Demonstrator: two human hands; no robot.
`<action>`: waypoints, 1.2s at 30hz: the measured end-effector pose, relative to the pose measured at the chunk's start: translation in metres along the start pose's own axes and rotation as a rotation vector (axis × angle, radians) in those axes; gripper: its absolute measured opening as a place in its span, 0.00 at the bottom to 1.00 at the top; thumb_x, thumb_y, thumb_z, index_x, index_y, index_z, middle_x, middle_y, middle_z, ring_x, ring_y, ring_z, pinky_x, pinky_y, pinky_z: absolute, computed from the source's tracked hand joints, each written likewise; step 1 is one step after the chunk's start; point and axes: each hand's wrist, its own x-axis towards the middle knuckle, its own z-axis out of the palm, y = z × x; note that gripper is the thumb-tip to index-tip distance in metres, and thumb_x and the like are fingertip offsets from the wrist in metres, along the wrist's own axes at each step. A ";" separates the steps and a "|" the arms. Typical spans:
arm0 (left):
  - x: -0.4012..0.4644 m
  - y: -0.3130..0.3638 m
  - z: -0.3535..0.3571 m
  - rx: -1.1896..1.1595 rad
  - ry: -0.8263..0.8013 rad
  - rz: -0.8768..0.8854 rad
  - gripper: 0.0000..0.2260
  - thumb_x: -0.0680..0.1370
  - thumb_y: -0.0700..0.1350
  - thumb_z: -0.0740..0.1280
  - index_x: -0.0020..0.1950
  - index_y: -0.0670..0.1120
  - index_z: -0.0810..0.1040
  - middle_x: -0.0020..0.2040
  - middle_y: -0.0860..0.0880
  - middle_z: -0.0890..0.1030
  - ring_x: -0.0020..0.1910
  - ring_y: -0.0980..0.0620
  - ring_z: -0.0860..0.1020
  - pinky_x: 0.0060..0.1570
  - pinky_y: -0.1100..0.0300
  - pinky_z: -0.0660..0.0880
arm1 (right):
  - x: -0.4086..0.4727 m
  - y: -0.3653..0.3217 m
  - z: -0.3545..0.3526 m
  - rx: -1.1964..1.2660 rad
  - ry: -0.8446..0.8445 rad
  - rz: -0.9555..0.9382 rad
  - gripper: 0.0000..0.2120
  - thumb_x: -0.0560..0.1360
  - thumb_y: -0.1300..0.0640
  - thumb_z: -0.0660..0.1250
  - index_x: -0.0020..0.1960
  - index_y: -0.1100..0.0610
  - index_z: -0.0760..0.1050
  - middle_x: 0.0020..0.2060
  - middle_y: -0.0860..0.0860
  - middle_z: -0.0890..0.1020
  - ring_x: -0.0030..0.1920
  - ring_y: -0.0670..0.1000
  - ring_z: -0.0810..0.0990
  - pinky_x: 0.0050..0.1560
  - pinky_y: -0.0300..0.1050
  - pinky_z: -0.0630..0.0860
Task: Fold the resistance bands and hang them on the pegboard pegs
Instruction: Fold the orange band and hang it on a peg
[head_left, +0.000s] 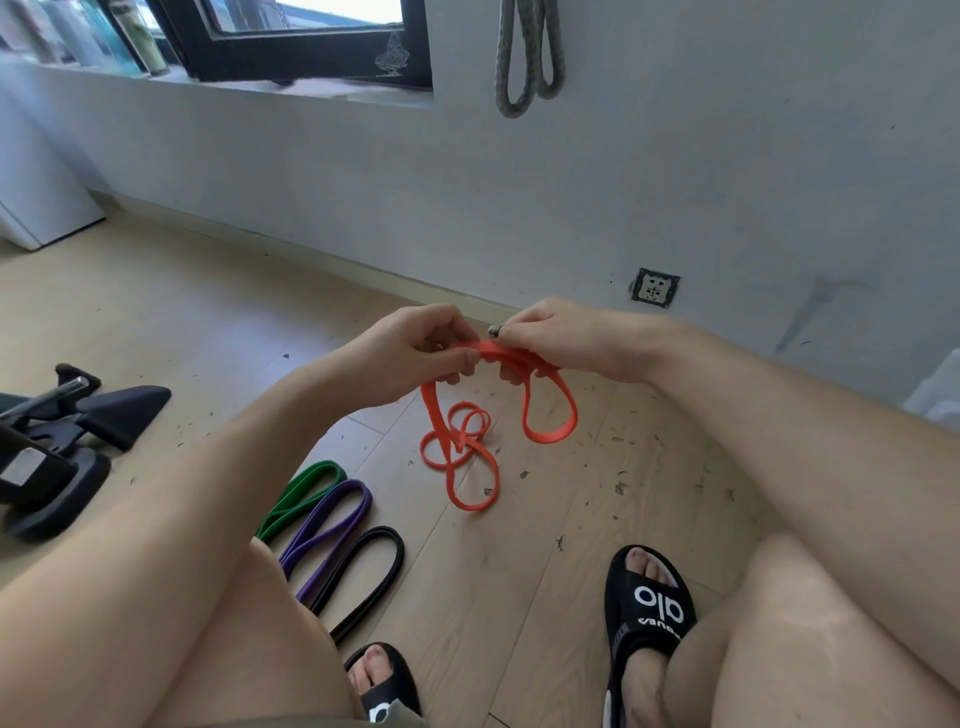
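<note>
Folding step in hand. Left hand (415, 349) and right hand (553, 338) pinch orange band (462, 441) at its top; tangled loops hang to floor (545, 519). Next: untwist, double over.

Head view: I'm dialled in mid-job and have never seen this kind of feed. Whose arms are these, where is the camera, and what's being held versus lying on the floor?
There is no machine here. The single picture comes from a camera worn on a person's head, looking forward and down. The two bare arms are theirs: the left hand and right hand both pinch the orange band, whose loose loops hang down tangled towards the wooden floor. On the floor lie three more bands side by side: green band, purple band and black band. A grey looped band already hangs on the wall above. The person's sandalled feet show at the bottom.
</note>
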 end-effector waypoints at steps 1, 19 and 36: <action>0.000 0.000 0.000 -0.002 -0.001 -0.004 0.01 0.81 0.44 0.70 0.52 0.50 0.81 0.42 0.52 0.86 0.41 0.54 0.84 0.48 0.56 0.83 | 0.000 0.000 0.000 -0.025 0.009 0.001 0.17 0.85 0.47 0.60 0.53 0.56 0.83 0.50 0.55 0.86 0.49 0.48 0.82 0.52 0.43 0.76; -0.003 0.008 0.002 -0.291 -0.146 -0.119 0.15 0.87 0.47 0.56 0.59 0.42 0.81 0.49 0.44 0.85 0.51 0.47 0.84 0.57 0.57 0.80 | 0.005 -0.005 -0.003 0.030 0.180 -0.047 0.13 0.81 0.52 0.65 0.45 0.57 0.82 0.45 0.54 0.86 0.46 0.51 0.85 0.59 0.53 0.79; 0.002 0.013 0.004 -0.342 -0.051 -0.089 0.12 0.87 0.45 0.57 0.54 0.39 0.77 0.41 0.46 0.81 0.43 0.47 0.83 0.55 0.50 0.82 | -0.006 0.008 -0.033 0.268 0.565 -0.046 0.13 0.80 0.56 0.59 0.38 0.59 0.72 0.35 0.55 0.73 0.36 0.52 0.73 0.43 0.48 0.73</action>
